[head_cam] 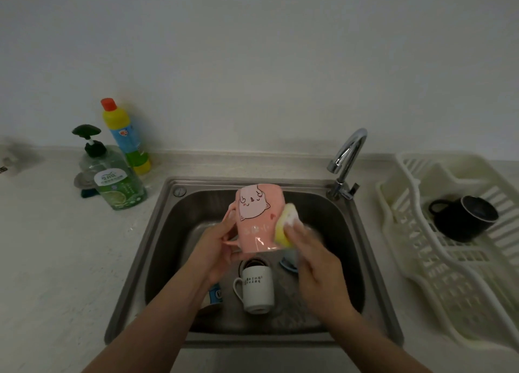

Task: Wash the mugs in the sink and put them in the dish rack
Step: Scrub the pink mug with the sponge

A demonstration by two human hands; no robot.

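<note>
Above the steel sink [157, 232], my left hand [216, 249] grips a pink mug [258, 218] with a cartoon cat on it, held upside down with its handle to the left. My right hand [311, 257] holds a yellow sponge [285, 226] pressed against the mug's right side. A white mug [257, 288] lies in the sink basin below. Parts of a blue item [216, 294] show under my left forearm, and another blue item [289, 264] peeks out behind my right hand. A black mug [463, 218] lies on its side in the white dish rack [449, 274] at the right.
A chrome faucet [345, 159] rises at the sink's back right corner. On the counter to the left stand a green dish soap pump bottle [115, 181] and a yellow bottle with a red cap [126, 136]. The wall runs behind the counter.
</note>
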